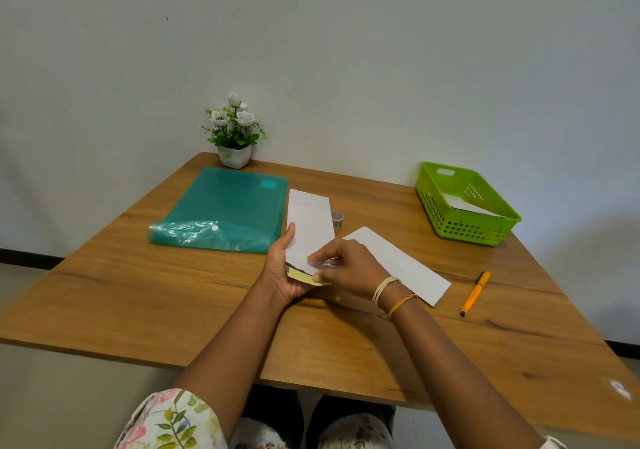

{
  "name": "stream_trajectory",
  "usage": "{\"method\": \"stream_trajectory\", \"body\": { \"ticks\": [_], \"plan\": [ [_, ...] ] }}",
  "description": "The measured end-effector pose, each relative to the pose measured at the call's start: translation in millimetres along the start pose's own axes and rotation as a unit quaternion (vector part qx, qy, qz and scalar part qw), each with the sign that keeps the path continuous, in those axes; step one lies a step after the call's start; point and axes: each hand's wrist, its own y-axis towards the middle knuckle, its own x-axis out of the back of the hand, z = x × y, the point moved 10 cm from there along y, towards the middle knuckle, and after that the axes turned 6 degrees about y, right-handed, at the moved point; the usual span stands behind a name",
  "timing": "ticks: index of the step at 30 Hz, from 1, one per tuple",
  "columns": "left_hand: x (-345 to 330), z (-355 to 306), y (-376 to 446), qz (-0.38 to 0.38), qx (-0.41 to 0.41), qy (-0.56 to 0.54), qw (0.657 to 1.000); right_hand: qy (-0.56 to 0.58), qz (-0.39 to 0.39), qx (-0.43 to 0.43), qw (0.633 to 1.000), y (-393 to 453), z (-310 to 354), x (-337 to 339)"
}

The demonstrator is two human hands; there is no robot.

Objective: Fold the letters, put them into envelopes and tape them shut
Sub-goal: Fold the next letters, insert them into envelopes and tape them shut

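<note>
Head view: the left hand [282, 272] holds a white envelope [309, 229] from its side. The right hand [346, 268] pinches a folded yellow letter [300, 275] at the envelope's near end. Another envelope [398, 263] lies just right of the hands.

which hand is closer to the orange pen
Right. The right hand is at the envelope, with the orange pen lying further out on its side; the left hand holds the envelope's opposite edge, farther from the pen.

We see soft, even daylight, faint shadows under the hands, glare on the teal folder's flap [183, 232], and wide-angle bending toward the edges.
</note>
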Motion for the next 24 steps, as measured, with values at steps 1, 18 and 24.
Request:
{"method": "stream_trajectory", "body": {
  "ticks": [1, 18, 24],
  "plan": [
    [1, -1, 1, -0.001, -0.002, 0.000, 1.000, -0.002, -0.002, 0.003, 1.000, 0, 0, 0],
    [-1, -9, 0, 0.021, -0.050, 0.010, 0.998, -0.168, -0.070, 0.135, 0.974, -13, 29, -8],
    [2, -5, 1, -0.002, -0.033, -0.001, 0.999, -0.224, -0.157, 0.222, 0.936, -31, 49, -4]
  ]
}}
